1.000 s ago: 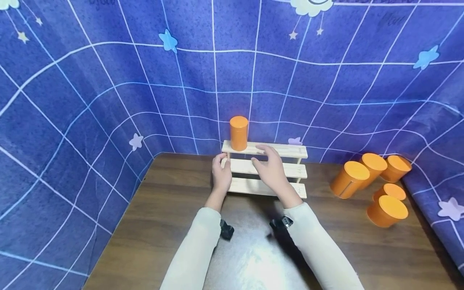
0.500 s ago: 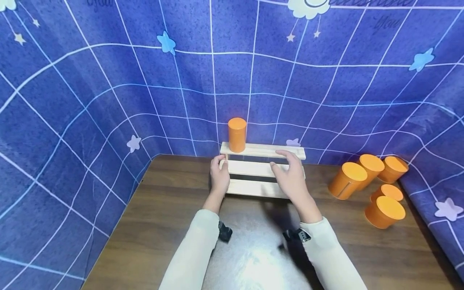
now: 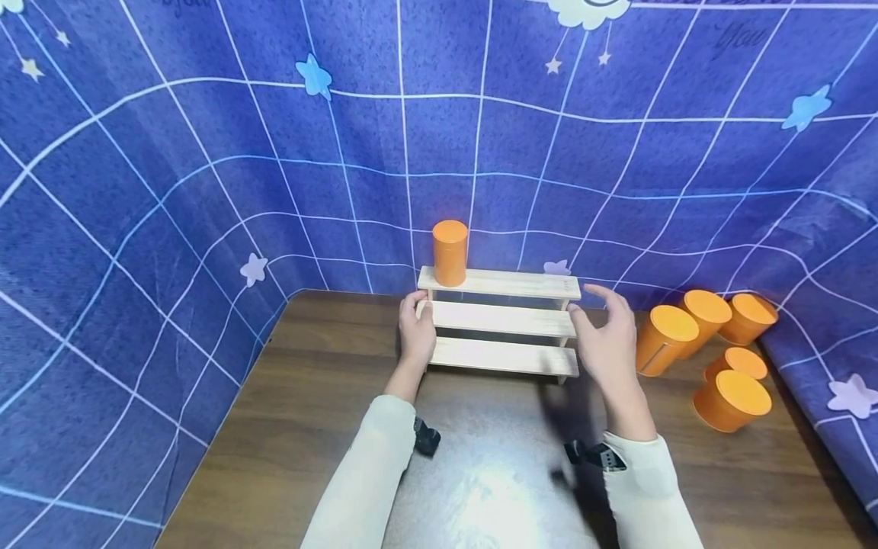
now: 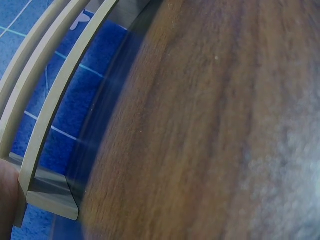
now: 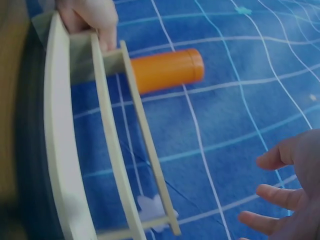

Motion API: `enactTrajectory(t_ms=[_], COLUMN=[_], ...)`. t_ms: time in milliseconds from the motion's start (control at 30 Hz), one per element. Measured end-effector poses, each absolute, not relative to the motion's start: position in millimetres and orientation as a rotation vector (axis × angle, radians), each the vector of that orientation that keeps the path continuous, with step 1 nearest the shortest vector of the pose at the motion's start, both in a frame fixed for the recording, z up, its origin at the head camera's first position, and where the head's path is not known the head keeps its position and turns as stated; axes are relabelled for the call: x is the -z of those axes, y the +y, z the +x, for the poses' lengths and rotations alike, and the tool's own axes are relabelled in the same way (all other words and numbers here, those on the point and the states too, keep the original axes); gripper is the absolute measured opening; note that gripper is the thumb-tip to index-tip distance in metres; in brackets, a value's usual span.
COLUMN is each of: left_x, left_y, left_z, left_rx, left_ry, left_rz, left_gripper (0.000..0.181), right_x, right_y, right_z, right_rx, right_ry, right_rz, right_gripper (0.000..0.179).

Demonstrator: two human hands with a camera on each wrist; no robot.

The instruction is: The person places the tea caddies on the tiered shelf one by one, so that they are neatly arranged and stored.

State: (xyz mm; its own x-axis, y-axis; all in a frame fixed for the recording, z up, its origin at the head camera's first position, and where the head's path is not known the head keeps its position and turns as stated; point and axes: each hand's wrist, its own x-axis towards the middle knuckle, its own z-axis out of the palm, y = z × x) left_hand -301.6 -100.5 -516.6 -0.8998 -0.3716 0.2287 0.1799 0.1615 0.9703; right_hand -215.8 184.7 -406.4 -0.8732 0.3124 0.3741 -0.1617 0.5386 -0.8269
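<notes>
A pale wooden three-tier shelf (image 3: 504, 319) stands on the brown table near the back curtain. On the left part of its top tier an orange cylindrical canister (image 3: 450, 255) stands upright. My left hand (image 3: 416, 335) grips the left end of the shelf; in the right wrist view that hand (image 5: 95, 15) shows at the shelf's far end. Beside the right end of the shelf is my right hand (image 3: 609, 343), its fingers spread and holding nothing. In the left wrist view only a sliver of the left hand (image 4: 7, 197) shows against the shelf's side.
Several orange canisters of different heights stand at the right of the table, among them a tall one (image 3: 667, 339) near my right hand and a short one (image 3: 732, 400) further forward. A blue grid-patterned curtain (image 3: 357, 191) hangs behind and beside the table (image 3: 274, 457).
My right hand has moved rightward from in front of the shelf's middle to beyond its right end. The left hand stays at the shelf's left end, and the canister on top has not moved.
</notes>
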Motion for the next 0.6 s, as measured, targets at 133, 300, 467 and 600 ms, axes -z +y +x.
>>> enactTrajectory(t_ms=[133,300,467,600], left_x=[516,517,520,519], left_y=[-99,-99,-102,-101], left_z=[-302,-303,-304,-305], left_rx=[1.787,1.776,1.791,1.797], left_ry=[-2.03,-2.031,-2.024,-2.025], left_rz=[0.186,0.185,0.175,0.168], left_gripper=[0.026,0.027,0.027,0.027], right_x=[402,398,398,399], right_y=[199,213,226,240], right_z=[-211,-205,-201,-200], right_rx=[-1.286,-1.282,-1.306,-1.31], right_ry=[-2.252,-2.21,-2.202,-2.207], right_rz=[-0.194,-0.25,-0.324,-0.392], right_gripper=[0.043,0.043,0.048,0.051])
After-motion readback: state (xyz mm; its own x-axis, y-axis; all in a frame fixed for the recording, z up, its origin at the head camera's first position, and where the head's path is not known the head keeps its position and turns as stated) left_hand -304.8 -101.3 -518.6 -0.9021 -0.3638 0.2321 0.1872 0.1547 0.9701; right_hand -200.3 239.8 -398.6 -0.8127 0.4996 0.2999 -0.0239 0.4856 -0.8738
